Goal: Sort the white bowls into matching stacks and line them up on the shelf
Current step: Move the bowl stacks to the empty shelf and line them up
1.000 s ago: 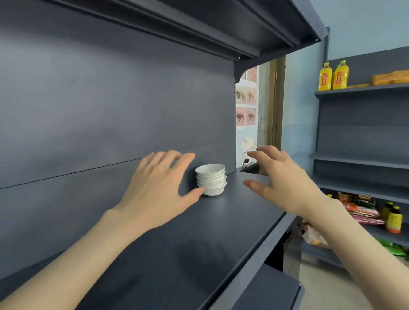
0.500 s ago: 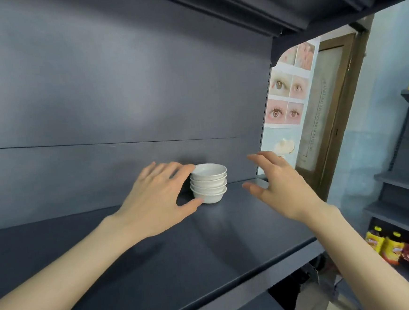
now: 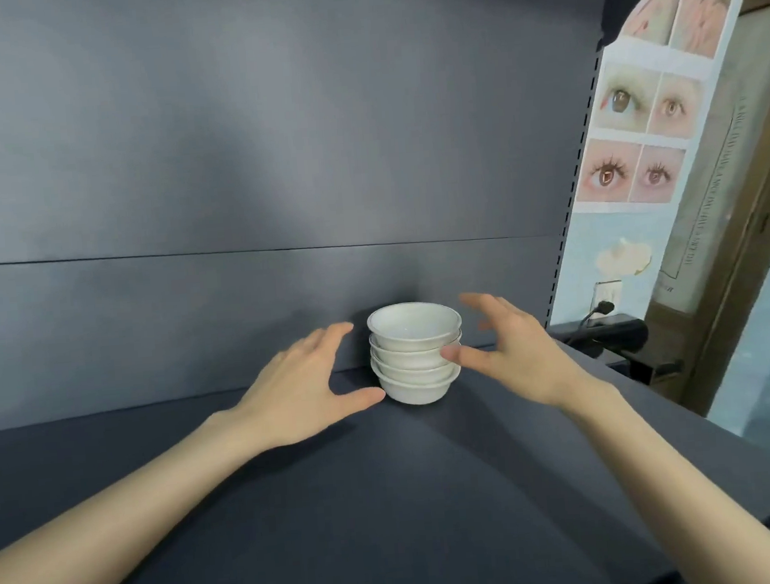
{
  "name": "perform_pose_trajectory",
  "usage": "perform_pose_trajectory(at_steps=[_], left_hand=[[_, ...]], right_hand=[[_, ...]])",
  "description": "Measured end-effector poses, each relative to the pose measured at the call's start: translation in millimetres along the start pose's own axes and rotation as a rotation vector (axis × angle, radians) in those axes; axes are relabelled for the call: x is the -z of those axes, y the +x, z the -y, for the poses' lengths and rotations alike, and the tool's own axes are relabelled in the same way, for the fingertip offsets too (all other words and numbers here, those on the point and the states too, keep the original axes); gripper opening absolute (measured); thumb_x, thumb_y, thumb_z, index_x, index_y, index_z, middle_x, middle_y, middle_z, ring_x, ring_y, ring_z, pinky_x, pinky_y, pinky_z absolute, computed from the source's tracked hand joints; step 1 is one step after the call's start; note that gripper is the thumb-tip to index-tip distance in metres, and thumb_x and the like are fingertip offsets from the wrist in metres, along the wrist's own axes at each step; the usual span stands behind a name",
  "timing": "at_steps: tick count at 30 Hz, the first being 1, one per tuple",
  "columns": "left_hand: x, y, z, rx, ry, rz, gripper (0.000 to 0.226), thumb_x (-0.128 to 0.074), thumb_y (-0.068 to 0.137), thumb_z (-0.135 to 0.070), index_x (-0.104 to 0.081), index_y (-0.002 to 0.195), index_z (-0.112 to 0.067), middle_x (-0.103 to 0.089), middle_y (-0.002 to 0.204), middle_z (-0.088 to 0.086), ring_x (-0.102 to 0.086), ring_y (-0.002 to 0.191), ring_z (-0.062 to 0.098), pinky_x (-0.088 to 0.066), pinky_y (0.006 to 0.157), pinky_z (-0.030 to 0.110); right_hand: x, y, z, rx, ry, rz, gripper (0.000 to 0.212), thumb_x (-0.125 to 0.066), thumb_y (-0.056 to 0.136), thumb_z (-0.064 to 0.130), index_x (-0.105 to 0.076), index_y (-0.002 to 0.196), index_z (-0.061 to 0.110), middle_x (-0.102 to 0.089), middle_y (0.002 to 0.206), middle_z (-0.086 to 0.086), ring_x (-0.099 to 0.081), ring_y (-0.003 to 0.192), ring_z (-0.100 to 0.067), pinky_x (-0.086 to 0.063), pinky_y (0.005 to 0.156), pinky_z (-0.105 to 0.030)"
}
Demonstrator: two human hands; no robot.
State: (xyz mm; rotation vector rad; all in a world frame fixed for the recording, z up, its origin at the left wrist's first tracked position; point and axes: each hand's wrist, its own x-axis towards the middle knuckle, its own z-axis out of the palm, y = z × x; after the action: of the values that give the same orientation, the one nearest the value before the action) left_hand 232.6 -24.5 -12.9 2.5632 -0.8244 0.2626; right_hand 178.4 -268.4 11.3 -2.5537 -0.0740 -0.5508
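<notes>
A dark grey-blue shelf (image 3: 390,498) with a matte top spreads across the view, closed at the back by a panel (image 3: 248,164) of the same colour with one level seam. A stack of bowls (image 3: 415,372), four white ones nested upright, stands on the shelf near its back edge, towards the right end, just in front of the panel.

White bowls (image 3: 415,354) on dark blue-grey shelf (image 3: 390,498)
</notes>
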Motion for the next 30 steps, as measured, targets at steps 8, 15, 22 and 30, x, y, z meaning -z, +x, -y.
perform_pose_trajectory(at_steps=[8,15,22,30], left_hand=[[-52.6,52.9,9.7,0.121,-0.422,0.076,0.103,-0.075,0.065,-0.06,-0.023,0.147,-0.026,-0.041,0.143,-0.011,-0.043,0.129,0.005,-0.037,0.106,0.027],[-71.9,66.4,-1.2,0.194,-0.664,0.047,0.095,-0.077,0.049,-0.067,-0.043,0.13,-0.029,-0.057,0.125,-0.022,-0.054,0.115,-0.004,-0.044,0.101,0.027],[-77.6,62.9,-11.7,0.285,-0.809,-0.029,0.077,-0.084,0.067,-0.028,-0.045,0.131,-0.014,-0.061,0.124,-0.012,-0.061,0.109,0.0,-0.051,0.094,0.025],[-76.2,57.7,-23.7,0.317,-0.899,-0.084,0.092,-0.087,0.049,-0.039,-0.048,0.13,-0.017,-0.062,0.125,-0.011,-0.062,0.113,0.011,-0.05,0.099,0.035]], right_hand=[[-19.6,47.2,-35.3,-0.091,0.329,0.191,0.1,-0.078,0.07,0.048,-0.022,0.149,0.023,-0.044,0.137,0.014,-0.044,0.126,-0.006,-0.039,0.1,-0.024],[-24.4,65.1,-50.6,-0.025,0.49,0.317,0.073,-0.082,0.07,0.034,-0.043,0.13,0.022,-0.06,0.105,0.023,-0.058,0.093,0.013,-0.046,0.078,-0.012],[-30.4,69.5,-62.1,0.005,0.598,0.303,0.073,-0.081,0.054,0.045,-0.048,0.118,0.033,-0.062,0.112,0.016,-0.059,0.108,-0.004,-0.05,0.088,-0.023],[-29.6,68.3,-68.5,0.028,0.691,0.286,0.051,-0.086,0.066,0.022,-0.058,0.107,0.03,-0.067,0.108,0.01,-0.063,0.105,-0.012,-0.053,0.091,-0.03]])
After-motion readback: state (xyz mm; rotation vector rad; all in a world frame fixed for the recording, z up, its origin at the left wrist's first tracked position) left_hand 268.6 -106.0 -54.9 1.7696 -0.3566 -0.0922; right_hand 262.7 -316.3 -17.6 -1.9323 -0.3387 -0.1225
